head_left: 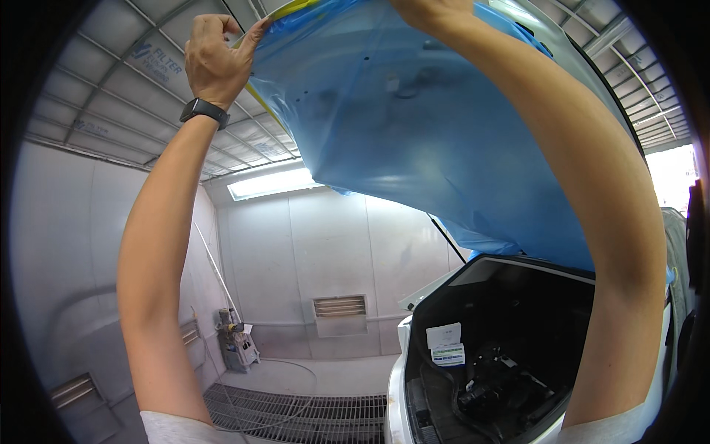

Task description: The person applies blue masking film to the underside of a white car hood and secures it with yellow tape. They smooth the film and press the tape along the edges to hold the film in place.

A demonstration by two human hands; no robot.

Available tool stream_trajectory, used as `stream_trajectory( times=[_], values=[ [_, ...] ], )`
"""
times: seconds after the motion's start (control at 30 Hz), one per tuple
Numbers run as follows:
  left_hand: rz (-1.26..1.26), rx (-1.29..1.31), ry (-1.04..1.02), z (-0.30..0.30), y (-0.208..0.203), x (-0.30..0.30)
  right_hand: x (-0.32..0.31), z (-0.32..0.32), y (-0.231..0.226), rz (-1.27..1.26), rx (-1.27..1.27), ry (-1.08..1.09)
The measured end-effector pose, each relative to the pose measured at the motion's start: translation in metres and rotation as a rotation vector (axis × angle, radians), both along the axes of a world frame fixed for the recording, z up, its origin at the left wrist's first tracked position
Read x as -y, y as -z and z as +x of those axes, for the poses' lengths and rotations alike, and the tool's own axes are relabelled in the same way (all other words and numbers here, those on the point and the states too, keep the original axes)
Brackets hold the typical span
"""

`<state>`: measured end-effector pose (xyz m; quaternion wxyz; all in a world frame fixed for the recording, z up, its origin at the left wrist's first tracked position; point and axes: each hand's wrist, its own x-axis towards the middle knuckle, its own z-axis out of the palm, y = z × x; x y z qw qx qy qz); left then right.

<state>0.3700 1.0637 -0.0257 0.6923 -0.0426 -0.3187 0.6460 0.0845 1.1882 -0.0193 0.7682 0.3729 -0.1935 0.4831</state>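
Note:
Blue translucent film [414, 140] covers the inner side of a raised car tailgate. Yellow tape [296, 9] runs along its upper left edge. My left hand [220, 63], with a dark watch on the wrist, is raised at that edge. Its thumb tip touches the taped corner of the film, while the other fingers are loosely bent and apart from the thumb, with nothing visible between them. My right hand [436, 10] reaches to the film's top edge, and its fingers are cut off by the picture's upper border.
Below the tailgate opens the dark cargo space [510, 311] of a white car, with papers [446, 345] and wiring inside. A thin strut [447, 238] stands left of the opening. Grating [296, 407] covers part of the floor. A grey machine [237, 340] with a hose stands by the far wall.

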Motion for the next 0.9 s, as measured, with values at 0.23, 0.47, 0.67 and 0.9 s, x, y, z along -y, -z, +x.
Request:
stream_trajectory(
  times=[0.23, 0.47, 0.67, 0.9],
  values=[
    [0.094, 0.213, -0.266, -0.019, 0.001, -0.048, 0.004, -0.001, -0.003, -0.008, 0.017, 0.007],
    [0.140, 0.236, -0.441, -0.044, -0.017, -0.072, 0.003, -0.002, -0.008, 0.009, 0.012, 0.045],
    [0.153, 0.210, -0.383, -0.068, -0.030, -0.065, 0.002, -0.024, -0.004, -0.034, -0.044, 0.047],
    [0.125, 0.130, -0.374, -0.073, -0.030, -0.059, -0.005, -0.046, -0.004, -0.009, -0.044, -0.028]
  ],
)
